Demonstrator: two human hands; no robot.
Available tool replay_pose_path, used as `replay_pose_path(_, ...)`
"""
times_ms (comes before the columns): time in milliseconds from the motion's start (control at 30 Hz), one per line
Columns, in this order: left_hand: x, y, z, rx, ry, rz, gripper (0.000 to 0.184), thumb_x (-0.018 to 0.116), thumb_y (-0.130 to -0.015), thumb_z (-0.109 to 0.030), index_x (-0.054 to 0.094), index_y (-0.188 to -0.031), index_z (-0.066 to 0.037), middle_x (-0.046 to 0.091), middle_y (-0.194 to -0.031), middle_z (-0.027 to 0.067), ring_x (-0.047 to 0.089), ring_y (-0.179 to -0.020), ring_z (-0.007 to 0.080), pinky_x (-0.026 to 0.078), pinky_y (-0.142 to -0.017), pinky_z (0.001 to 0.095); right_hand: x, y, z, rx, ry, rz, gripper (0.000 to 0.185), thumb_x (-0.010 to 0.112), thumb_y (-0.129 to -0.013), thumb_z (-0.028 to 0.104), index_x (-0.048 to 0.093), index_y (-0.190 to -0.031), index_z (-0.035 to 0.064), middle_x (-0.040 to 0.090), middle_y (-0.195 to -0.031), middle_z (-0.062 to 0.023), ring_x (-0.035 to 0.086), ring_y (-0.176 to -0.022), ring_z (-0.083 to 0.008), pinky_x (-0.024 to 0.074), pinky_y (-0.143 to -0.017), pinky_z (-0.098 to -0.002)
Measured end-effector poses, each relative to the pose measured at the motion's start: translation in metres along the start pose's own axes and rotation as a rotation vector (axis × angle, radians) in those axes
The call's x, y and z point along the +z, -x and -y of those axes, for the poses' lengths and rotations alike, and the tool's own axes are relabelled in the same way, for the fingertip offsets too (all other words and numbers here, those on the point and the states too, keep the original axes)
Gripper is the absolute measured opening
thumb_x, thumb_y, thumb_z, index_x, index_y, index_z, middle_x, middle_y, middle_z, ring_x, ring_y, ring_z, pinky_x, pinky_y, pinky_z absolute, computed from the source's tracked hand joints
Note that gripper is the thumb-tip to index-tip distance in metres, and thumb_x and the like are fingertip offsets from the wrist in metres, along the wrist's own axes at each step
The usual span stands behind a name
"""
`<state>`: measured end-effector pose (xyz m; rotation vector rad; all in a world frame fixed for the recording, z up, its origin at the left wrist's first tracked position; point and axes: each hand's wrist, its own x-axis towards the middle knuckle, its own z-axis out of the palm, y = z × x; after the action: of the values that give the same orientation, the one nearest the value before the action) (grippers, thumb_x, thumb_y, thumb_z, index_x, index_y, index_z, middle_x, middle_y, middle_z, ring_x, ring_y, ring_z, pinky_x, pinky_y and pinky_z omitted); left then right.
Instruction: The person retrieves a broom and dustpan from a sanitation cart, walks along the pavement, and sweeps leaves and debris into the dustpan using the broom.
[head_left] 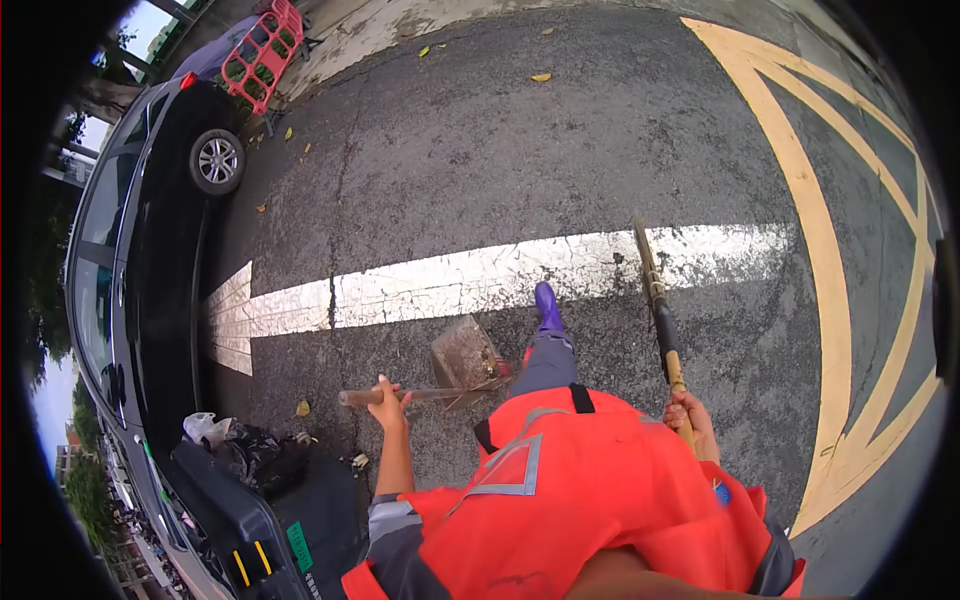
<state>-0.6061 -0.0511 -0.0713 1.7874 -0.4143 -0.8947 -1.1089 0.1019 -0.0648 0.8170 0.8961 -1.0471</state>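
Note:
My left hand [390,402] is closed round the long handle of a dustpan [460,355]. The dustpan's worn, dirty scoop hangs low over the asphalt beside my leg, with some debris showing in it. In my right hand [692,418] is the pale yellow handle of a broom [657,300]. A dark wrapped section lies further along this handle, and its thin far end reaches over a white road marking [470,275]. Whether that end touches the ground I cannot tell. A purple boot [548,307] is between the two tools.
A dark wheeled bin [225,505] with a black rubbish bag [265,455] stands at the lower left. Beyond it is a parked black car [160,260]. A red plastic barrier [265,60] stands at the upper left. Yellow lines [810,220] mark the road at right; scattered leaves lie about.

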Motion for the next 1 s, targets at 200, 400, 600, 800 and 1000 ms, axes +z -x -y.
replay_pose_path(200, 0.164, -0.107, -0.037, -0.023, -0.141, 0.105, 0.026, 0.056, -0.082, -0.026, 0.047, -0.079, -0.002, 0.052, -0.074, 0.0091, 0.052, -0.062, 0.0155, 0.053, -0.047, 0.0273, 0.147, -0.034, 0.07, 0.039, 0.019, -0.006, 0.019, 0.055, -0.075, 0.014, 0.041, -0.066, 0.0069, 0.037, -0.049, 0.0016, 0.033, -0.039, -0.0074, 0.0309, -0.032, -0.0178)
replay_pose_path(400, 0.304, -0.175, -0.09, -0.014, -0.218, 0.25, 0.033, 0.056, -0.082, -0.032, 0.047, -0.076, -0.001, 0.05, -0.071, 0.008, 0.053, -0.067, 0.0168, 0.053, -0.047, 0.0289, 0.241, -0.06, 0.126, -0.058, 0.025, -0.022, 0.016, 0.054, -0.077, 0.011, 0.04, -0.07, 0.0088, 0.036, -0.05, 0.0021, 0.033, -0.039, -0.0066, 0.0306, -0.032, -0.0173)
replay_pose_path(600, 0.435, -0.217, -0.131, 0.076, -0.088, 0.298, 0.03, 0.057, -0.082, -0.03, 0.045, -0.07, -0.004, 0.051, -0.073, 0.0071, 0.052, -0.067, 0.0134, 0.053, -0.049, 0.0273, 0.318, -0.108, 0.209, -0.027, 0.004, -0.026, 0.016, 0.053, -0.078, 0.01, 0.04, -0.07, 0.0097, 0.037, -0.05, 0.0027, 0.033, -0.039, -0.0048, 0.03, -0.032, -0.0166)
replay_pose_path(800, 0.559, -0.265, -0.175, 0.098, 0.004, 0.215, 0.027, 0.056, -0.082, -0.027, 0.045, -0.073, -0.004, 0.051, -0.074, 0.0075, 0.052, -0.068, 0.013, 0.053, -0.051, 0.0267, 0.417, -0.169, 0.325, 0.021, 0.073, 0.033, 0.017, 0.053, -0.078, 0.008, 0.039, -0.069, 0.0086, 0.037, -0.05, 0.0034, 0.032, -0.038, -0.0033, 0.0307, -0.031, -0.0165)
replay_pose_path(1000, 0.69, -0.313, -0.233, 0.14, 0.011, 0.282, 0.026, 0.056, -0.083, -0.025, 0.044, -0.073, -0.005, 0.051, -0.074, 0.0076, 0.053, -0.07, 0.0133, 0.054, -0.051, 0.028, 0.541, -0.187, 0.405, -0.075, 0.373, -0.069, 0.019, 0.054, -0.081, 0.012, 0.039, -0.069, 0.0082, 0.037, -0.05, 0.0034, 0.032, -0.038, -0.0029, 0.029, -0.03, -0.0151)
